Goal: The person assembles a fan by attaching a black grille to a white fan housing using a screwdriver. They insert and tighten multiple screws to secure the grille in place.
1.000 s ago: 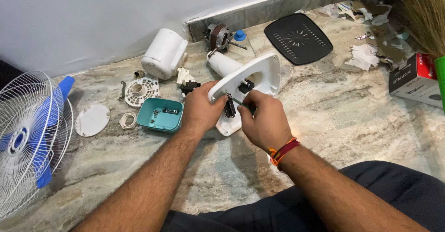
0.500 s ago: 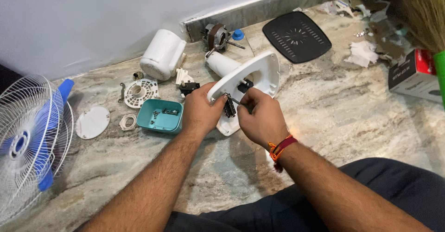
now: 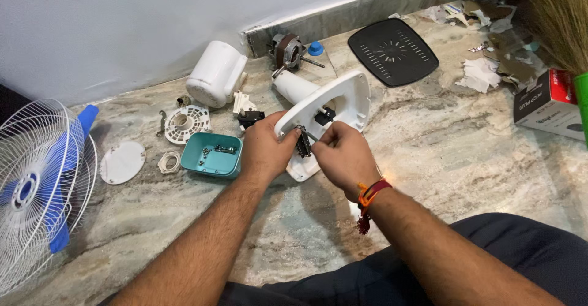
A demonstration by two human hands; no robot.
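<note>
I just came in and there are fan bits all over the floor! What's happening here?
A person sits on the marble floor with a table fan taken apart. The left hand steadies the white fan base, tipped on its edge. The right hand holds a thin tool against a small dark switch part on the base. A teal tray of screws sits beside the left hand, and the fan cage with blue blades lies off to the left.

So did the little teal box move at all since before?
No. The teal box sits in the same spot beside the round white grille part and the white ring; only the camera shifted slightly.
</note>
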